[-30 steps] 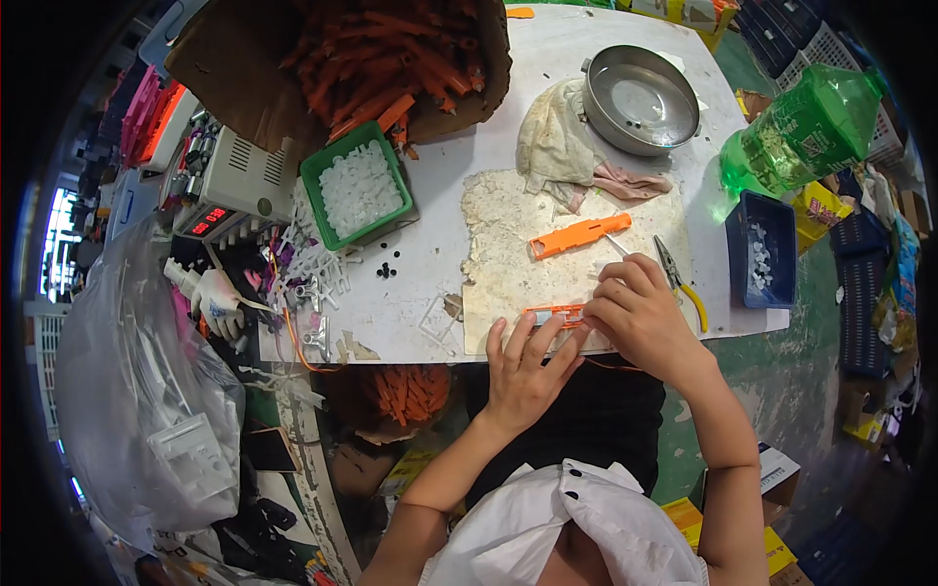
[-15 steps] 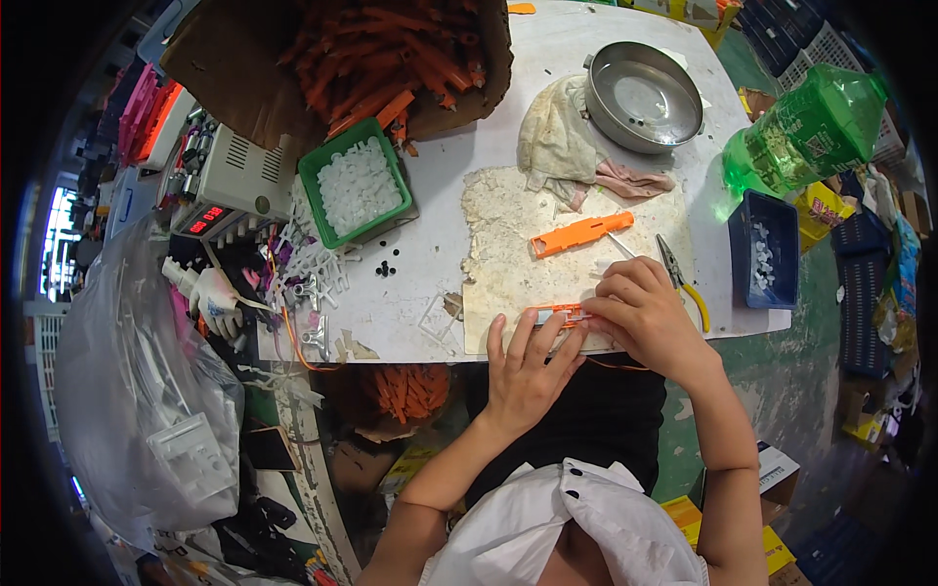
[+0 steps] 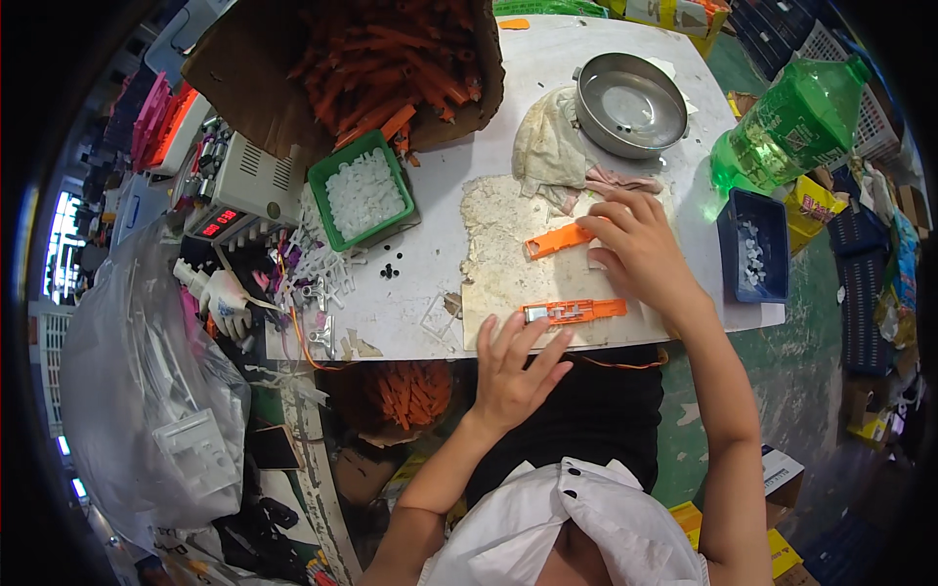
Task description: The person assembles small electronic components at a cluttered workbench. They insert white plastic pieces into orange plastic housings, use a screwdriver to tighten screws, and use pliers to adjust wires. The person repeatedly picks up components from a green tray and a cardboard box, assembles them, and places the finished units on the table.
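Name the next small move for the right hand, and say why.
Probably grasp the upper orange shell and bring it toward the lower orange casing: the right hand is at the shell's right end, while the casing lies open, parts showing inside, with the left hand beside it.

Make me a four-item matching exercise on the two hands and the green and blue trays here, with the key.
1. Left hand
2. Right hand
3. Green tray
4. Blue tray

A. Heaped with white pieces
B. At the farther orange piece
C. Near the table's right edge
D. By the nearer orange piece

Pairs: 1-D, 2-B, 3-A, 4-C
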{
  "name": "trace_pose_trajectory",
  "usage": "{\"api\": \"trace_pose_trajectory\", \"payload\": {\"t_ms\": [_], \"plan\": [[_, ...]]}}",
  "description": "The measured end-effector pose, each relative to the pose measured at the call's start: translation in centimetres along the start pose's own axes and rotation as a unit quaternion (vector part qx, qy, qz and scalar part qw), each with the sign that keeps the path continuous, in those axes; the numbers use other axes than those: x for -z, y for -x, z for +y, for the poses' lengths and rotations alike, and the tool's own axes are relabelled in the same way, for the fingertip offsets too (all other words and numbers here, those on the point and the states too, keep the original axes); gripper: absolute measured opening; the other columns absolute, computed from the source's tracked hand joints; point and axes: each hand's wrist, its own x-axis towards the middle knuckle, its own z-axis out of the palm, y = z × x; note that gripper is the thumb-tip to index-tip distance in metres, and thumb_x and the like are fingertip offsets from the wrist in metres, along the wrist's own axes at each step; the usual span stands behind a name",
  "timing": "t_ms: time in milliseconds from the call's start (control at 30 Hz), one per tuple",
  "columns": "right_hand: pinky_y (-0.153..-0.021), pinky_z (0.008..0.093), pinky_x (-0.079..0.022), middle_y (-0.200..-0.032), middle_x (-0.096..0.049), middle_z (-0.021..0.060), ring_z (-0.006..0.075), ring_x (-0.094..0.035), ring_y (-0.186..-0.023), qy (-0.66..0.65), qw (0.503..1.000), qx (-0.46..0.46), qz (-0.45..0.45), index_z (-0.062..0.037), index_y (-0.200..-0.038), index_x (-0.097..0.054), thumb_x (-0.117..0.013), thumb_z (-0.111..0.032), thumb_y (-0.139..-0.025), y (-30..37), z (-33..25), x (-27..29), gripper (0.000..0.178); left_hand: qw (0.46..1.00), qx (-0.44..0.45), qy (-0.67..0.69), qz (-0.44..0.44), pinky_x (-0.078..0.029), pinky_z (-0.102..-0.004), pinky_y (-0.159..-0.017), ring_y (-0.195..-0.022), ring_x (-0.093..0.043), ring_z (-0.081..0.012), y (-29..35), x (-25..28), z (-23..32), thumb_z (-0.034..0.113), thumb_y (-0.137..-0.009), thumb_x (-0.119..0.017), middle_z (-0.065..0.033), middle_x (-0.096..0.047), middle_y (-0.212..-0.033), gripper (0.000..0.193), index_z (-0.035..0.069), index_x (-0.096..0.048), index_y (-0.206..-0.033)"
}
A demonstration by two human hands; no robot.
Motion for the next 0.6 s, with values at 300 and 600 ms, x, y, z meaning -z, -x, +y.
{"api": "trace_pose_trajectory", "payload": {"t_ms": [300,600], "plan": [[-0.105,0.0424,-0.032,-0.111,-0.06,0.0064,0.0276,-0.047,-0.12,-0.054,0.996,0.014,-0.068,-0.0084,-0.109,-0.064,-0.07,-0.014,-0.078,-1.0,1.3,-1.6,0.032,0.996,0.08,-0.006,0.047,-0.028,-0.05,-0.106,-0.127,-0.035,-0.033,-0.8,2.7,-1.8,0.023,-0.082,-0.071,-0.0099,-0.049,-0.126,0.039,0.014,-0.064,-0.119],[-0.098,0.0421,-0.036,-0.1,-0.057,0.0067,0.0282,-0.049,-0.108,-0.18,0.982,-0.019,-0.043,-0.0078,-0.104,-0.063,-0.074,-0.012,-0.071,2.3,-2.9,3.1,0.035,0.991,0.127,0.029,0.042,-0.03,-0.0451,-0.106,-0.129,-0.035,-0.0359,-1.5,3.6,-2.6,0.019,-0.083,-0.07,-0.0126,-0.051,-0.125,0.038,0.007,-0.063,-0.118]]}}
